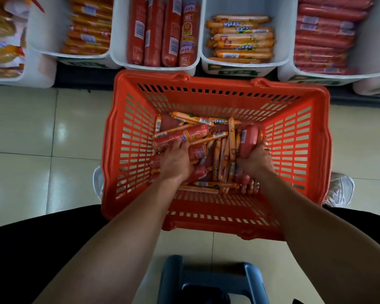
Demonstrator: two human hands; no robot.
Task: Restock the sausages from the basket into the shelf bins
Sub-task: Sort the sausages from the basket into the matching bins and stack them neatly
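Inside basket [216,82], right hand [256,160] grips labelled sausage [249,139].

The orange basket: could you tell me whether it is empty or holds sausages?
Not empty: a loose pile of red and orange sausages covers the floor of the basket.

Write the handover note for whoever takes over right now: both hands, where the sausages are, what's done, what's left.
Left hand: inside the basket, fingers curled over a labelled thick sausage.
Right hand: grips a plain thick sausage by the basket's right wall.
Thin orange sausages lie mixed with thick ones in the basket, which sits on the floor below the bins.
Done: thick-sausage bin and thin-sausage bin already hold stock.
Left: sort the whole pile into matching bins.
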